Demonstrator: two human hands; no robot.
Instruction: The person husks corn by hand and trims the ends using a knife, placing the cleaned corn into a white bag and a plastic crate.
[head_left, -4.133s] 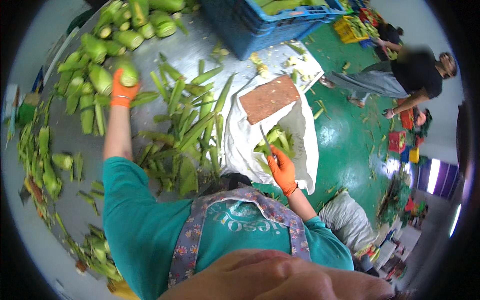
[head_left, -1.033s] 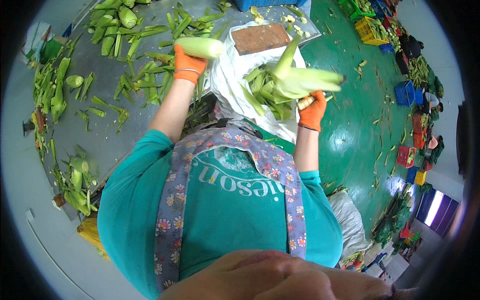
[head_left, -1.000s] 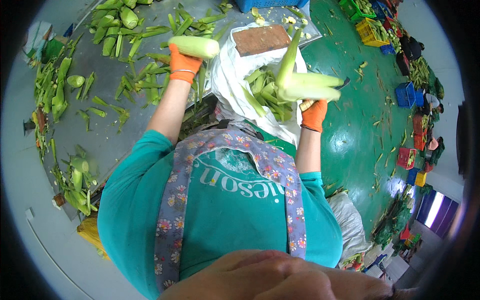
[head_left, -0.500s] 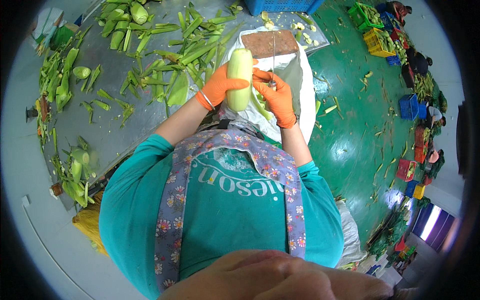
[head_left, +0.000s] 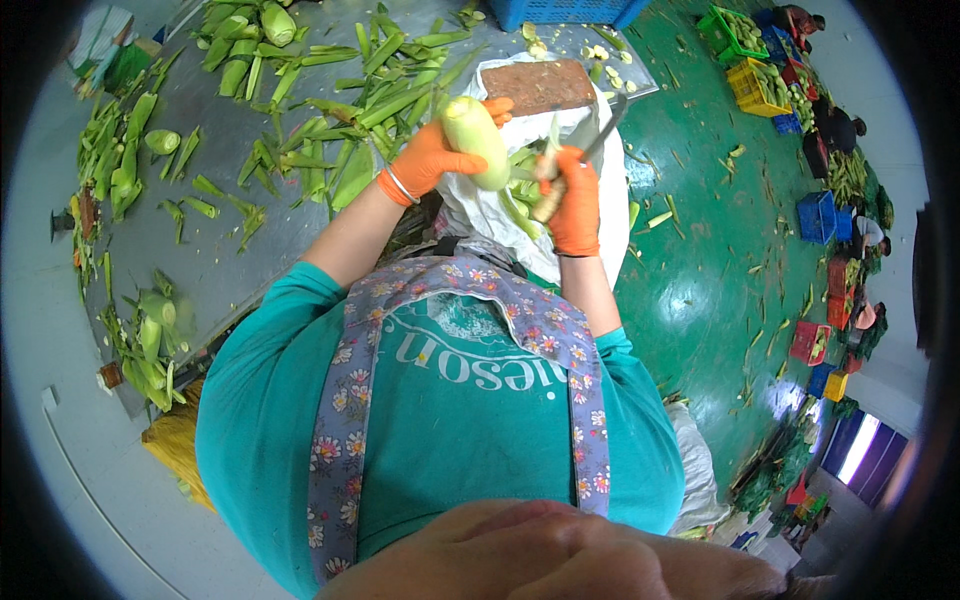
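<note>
My left hand [head_left: 425, 163], in an orange glove, grips a pale green ear of corn [head_left: 478, 145] still in smooth husk, its top tilted to the left. My right hand [head_left: 575, 205], gloved alike, is closed around a knife [head_left: 606, 130] whose dark blade points up and to the right, away from the corn. A pale strip of husk [head_left: 552, 150], smeared by motion, shows at the right fingers; whether they pinch it I cannot tell. Under both hands lies an open white sack [head_left: 612, 215] with green husk pieces inside.
A reddish-brown block [head_left: 540, 86] lies across the sack's far edge. Cut husks [head_left: 385, 100] litter the metal table [head_left: 240, 175] to the left. Beyond stands a blue crate [head_left: 570, 12]. On the right, several people and coloured crates [head_left: 818, 215] line the green floor [head_left: 690, 240].
My right hand has drawn slightly right, and the knife has swung from upright to slanting right. The corn's top has tipped left. A blurred husk strip now shows between the hands.
</note>
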